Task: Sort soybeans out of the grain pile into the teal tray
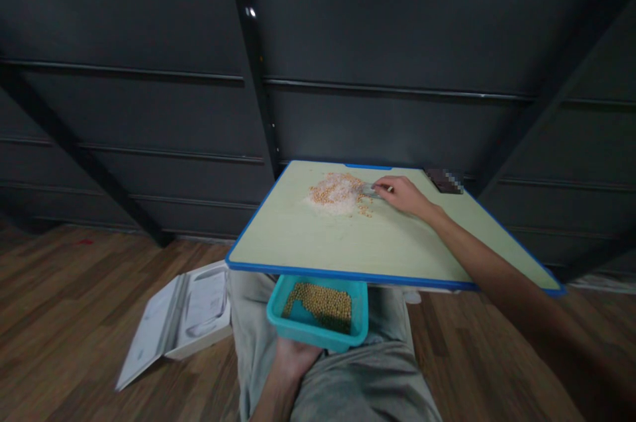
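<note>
My right hand [403,194] reaches across the pale green table [318,243] and pinches a small metal tool [370,190] at the edge of a pile of white grains mixed with yellow beans [338,195]. Below the table's front edge, my left hand [293,357] supports a teal plastic tray [318,313] from underneath. The tray rests over my lap and holds a layer of yellow beans [320,303]. The left fingers are hidden under the tray.
The table has a blue rim [348,274]. An open white box [181,316] lies on the wooden floor at left. A dark object [444,180] sits at the table's far right corner. Dark panelled wall with metal struts stands behind.
</note>
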Action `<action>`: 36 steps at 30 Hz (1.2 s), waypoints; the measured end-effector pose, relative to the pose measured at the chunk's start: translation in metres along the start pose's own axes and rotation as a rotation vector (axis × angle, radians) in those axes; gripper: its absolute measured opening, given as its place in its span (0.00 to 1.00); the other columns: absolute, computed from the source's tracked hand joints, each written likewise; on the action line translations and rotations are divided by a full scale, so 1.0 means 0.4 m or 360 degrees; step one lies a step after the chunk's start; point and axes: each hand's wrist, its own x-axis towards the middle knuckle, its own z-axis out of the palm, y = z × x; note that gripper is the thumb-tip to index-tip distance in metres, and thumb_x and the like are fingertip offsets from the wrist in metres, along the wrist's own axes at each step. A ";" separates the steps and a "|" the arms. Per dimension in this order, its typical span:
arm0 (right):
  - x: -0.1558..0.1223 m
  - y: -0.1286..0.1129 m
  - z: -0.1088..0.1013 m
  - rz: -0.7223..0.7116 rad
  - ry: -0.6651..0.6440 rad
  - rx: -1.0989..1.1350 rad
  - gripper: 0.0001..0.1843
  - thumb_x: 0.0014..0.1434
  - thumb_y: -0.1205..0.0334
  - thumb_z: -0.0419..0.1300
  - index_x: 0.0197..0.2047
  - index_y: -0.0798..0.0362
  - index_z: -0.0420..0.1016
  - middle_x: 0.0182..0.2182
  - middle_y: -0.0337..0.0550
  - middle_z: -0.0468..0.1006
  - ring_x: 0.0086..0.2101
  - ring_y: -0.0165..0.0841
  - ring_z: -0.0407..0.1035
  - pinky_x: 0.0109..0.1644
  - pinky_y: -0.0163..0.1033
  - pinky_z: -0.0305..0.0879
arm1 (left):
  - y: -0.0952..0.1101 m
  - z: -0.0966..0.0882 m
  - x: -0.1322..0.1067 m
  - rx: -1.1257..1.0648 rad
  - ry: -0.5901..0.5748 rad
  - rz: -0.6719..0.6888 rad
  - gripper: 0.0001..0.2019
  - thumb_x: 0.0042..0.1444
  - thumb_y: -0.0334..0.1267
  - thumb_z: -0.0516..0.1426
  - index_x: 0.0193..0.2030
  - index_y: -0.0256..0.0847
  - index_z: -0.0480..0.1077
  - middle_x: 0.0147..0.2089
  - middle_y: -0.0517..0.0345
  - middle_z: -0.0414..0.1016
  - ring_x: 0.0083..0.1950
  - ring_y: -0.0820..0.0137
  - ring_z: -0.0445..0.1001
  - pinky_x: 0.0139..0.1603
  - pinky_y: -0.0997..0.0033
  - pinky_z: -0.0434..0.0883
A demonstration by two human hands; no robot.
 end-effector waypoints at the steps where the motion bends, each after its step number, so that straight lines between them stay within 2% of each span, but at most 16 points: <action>1: 0.000 -0.001 0.000 -0.0002 0.0006 0.0011 0.16 0.71 0.59 0.55 0.45 0.54 0.85 0.42 0.51 0.86 0.40 0.41 0.77 0.44 0.41 0.65 | -0.001 -0.002 0.000 -0.0007 0.0016 -0.0003 0.26 0.55 0.62 0.64 0.54 0.50 0.82 0.62 0.54 0.83 0.73 0.48 0.69 0.77 0.46 0.62; 4: -0.002 -0.005 0.000 -0.0018 -0.0011 0.0031 0.16 0.71 0.58 0.55 0.45 0.54 0.84 0.42 0.51 0.85 0.40 0.41 0.76 0.45 0.41 0.64 | -0.006 -0.019 0.005 -0.0048 0.0023 -0.0010 0.23 0.56 0.58 0.64 0.53 0.47 0.82 0.60 0.51 0.84 0.74 0.48 0.68 0.78 0.42 0.60; 7: -0.002 -0.008 -0.001 -0.0020 -0.0063 0.0046 0.16 0.71 0.58 0.55 0.44 0.54 0.84 0.40 0.51 0.85 0.38 0.40 0.76 0.43 0.40 0.64 | -0.010 -0.038 0.012 -0.0094 -0.0064 -0.0010 0.16 0.59 0.53 0.62 0.48 0.49 0.83 0.57 0.52 0.85 0.74 0.49 0.67 0.78 0.39 0.57; 10: -0.002 -0.009 -0.003 0.0019 -0.0082 0.0061 0.15 0.70 0.59 0.55 0.43 0.54 0.84 0.38 0.50 0.85 0.36 0.39 0.75 0.41 0.39 0.62 | -0.010 -0.048 0.015 -0.0114 -0.0168 -0.0014 0.12 0.60 0.51 0.62 0.44 0.51 0.84 0.57 0.55 0.86 0.75 0.50 0.66 0.79 0.41 0.56; 13: -0.002 -0.005 -0.004 0.0072 -0.0106 0.0092 0.14 0.68 0.60 0.57 0.42 0.54 0.84 0.37 0.48 0.85 0.35 0.38 0.75 0.40 0.39 0.62 | -0.010 -0.050 0.015 -0.0102 -0.0194 0.0004 0.14 0.60 0.51 0.62 0.44 0.49 0.85 0.58 0.53 0.85 0.75 0.49 0.66 0.79 0.42 0.56; 18: -0.004 0.003 -0.010 0.0096 -0.0155 0.0105 0.12 0.65 0.60 0.60 0.41 0.53 0.85 0.35 0.47 0.85 0.34 0.37 0.74 0.40 0.39 0.62 | -0.013 -0.052 0.014 -0.0058 -0.0116 0.0029 0.13 0.60 0.47 0.63 0.46 0.47 0.84 0.56 0.51 0.86 0.73 0.48 0.68 0.77 0.41 0.59; 25: -0.004 0.000 -0.017 0.0073 -0.0147 0.0088 0.12 0.63 0.60 0.60 0.39 0.54 0.86 0.33 0.47 0.85 0.33 0.37 0.74 0.38 0.39 0.61 | -0.015 -0.062 0.019 -0.0084 -0.0140 0.0037 0.12 0.58 0.50 0.65 0.43 0.48 0.85 0.56 0.52 0.86 0.72 0.49 0.70 0.78 0.43 0.59; 28: -0.004 0.000 -0.017 0.0073 -0.0136 0.0111 0.12 0.63 0.60 0.60 0.39 0.54 0.85 0.33 0.47 0.85 0.32 0.37 0.73 0.38 0.39 0.61 | -0.015 -0.071 0.022 -0.0074 -0.0140 0.0037 0.13 0.56 0.49 0.67 0.45 0.48 0.85 0.54 0.52 0.87 0.71 0.48 0.72 0.78 0.44 0.60; 31: -0.004 0.001 -0.018 0.0056 -0.0147 0.0148 0.13 0.63 0.59 0.59 0.38 0.54 0.85 0.32 0.47 0.84 0.32 0.37 0.73 0.38 0.40 0.61 | -0.015 -0.071 0.021 -0.0069 -0.0131 0.0040 0.13 0.59 0.48 0.64 0.47 0.48 0.84 0.53 0.52 0.87 0.70 0.48 0.72 0.78 0.43 0.61; 36: -0.004 -0.002 -0.020 0.0056 -0.0165 0.0209 0.14 0.62 0.59 0.58 0.37 0.55 0.85 0.31 0.46 0.83 0.32 0.37 0.73 0.38 0.40 0.62 | -0.015 -0.065 0.018 -0.0092 -0.0123 0.0038 0.12 0.62 0.48 0.62 0.46 0.48 0.85 0.55 0.53 0.86 0.72 0.49 0.70 0.77 0.43 0.61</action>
